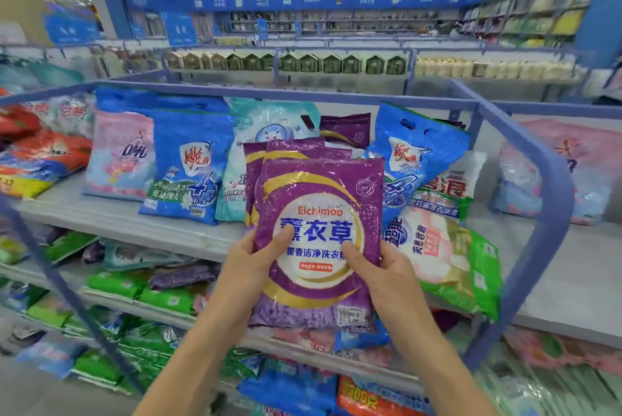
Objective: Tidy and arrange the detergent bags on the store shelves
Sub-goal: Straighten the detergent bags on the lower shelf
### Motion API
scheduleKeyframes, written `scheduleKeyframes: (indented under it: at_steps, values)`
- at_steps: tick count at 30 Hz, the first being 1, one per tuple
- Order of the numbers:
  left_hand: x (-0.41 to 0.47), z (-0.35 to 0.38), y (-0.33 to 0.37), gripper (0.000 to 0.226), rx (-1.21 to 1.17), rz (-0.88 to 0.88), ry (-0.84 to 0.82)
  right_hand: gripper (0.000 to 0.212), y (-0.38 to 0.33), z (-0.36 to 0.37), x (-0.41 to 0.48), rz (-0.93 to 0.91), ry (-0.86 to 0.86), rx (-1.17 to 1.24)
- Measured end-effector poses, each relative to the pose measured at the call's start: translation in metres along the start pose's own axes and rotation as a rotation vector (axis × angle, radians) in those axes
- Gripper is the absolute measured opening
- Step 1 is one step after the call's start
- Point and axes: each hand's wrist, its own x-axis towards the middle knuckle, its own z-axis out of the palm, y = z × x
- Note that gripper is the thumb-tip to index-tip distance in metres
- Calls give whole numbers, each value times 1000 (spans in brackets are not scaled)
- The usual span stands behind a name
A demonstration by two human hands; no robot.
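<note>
A purple detergent bag (319, 200) with a white and gold round label is held upright in front of the top shelf (134, 217). My left hand (250, 261) grips its left edge, thumb on the front. My right hand (380, 267) grips its right edge, thumb on the label. Two more purple bags (292, 150) stand right behind it. Left of them stand a blue bag (188, 166) and a pink bag (117, 156). A teal bag (266, 123) is behind. To the right lean a blue bag (414, 153) and a green and pink bag (447, 257).
A blue metal frame (538, 160) rails the shelf's back and right end. Red and orange bags (40, 153) lie at far left. Lower shelves hold green, purple and blue bags (141, 287). Another pink bag (565, 173) lies on the neighbouring shelf at right.
</note>
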Motion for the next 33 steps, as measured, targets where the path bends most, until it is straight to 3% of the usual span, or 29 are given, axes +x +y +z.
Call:
scheduleKeyframes:
  at_steps: [7, 10, 17, 20, 24, 33]
  values:
    - [90, 3, 36, 19, 179, 282, 141, 10, -12, 40, 87, -112, 136, -133]
    - [121, -1, 31, 43, 415, 254, 280, 17, 6, 46, 122, -64, 212, -241]
    - [146, -15, 24, 87, 131, 57, 207, 48, 18, 36, 153, 260, 95, 142]
    - [152, -22, 22, 61, 69, 4, 91, 37, 15, 39, 155, 296, 36, 167]
    - [148, -24, 21, 30, 66, 85, 110, 29, 10, 47, 149, 224, 82, 105]
    - [104, -27, 55, 25, -40, 185, 15, 26, -24, 59, 95, 91, 143, 182]
